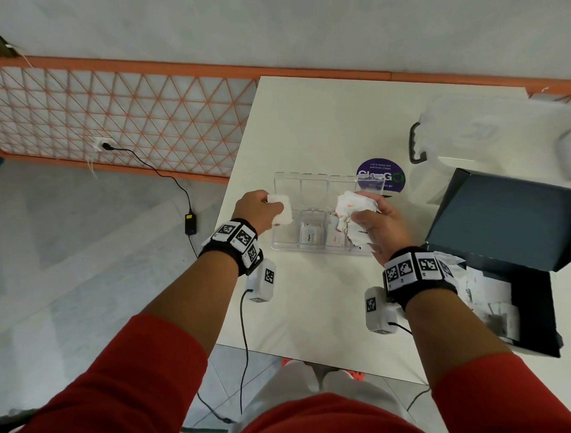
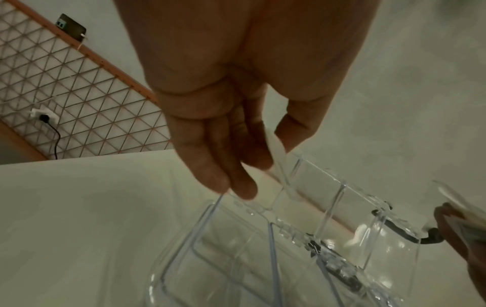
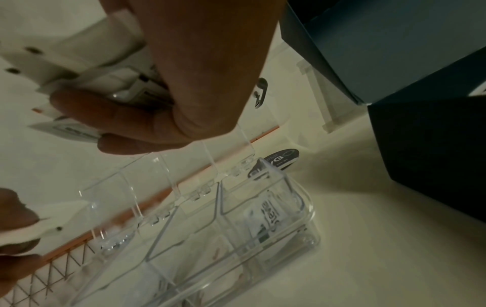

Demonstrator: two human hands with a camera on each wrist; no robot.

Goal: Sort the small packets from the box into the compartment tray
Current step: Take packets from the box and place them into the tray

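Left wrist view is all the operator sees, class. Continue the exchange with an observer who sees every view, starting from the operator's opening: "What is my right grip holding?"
Observer: The right grip holds a crumpled bunch of white packets above the right end of the compartment tray.
Operator: Is anything sorted yet?
Observer: Yes. One packet lies in the near middle compartment, and a red-lettered packet lies in the one to its right.
Operator: Where is the box?
Observer: The dark box sits open to the right of the tray, with more packets inside.
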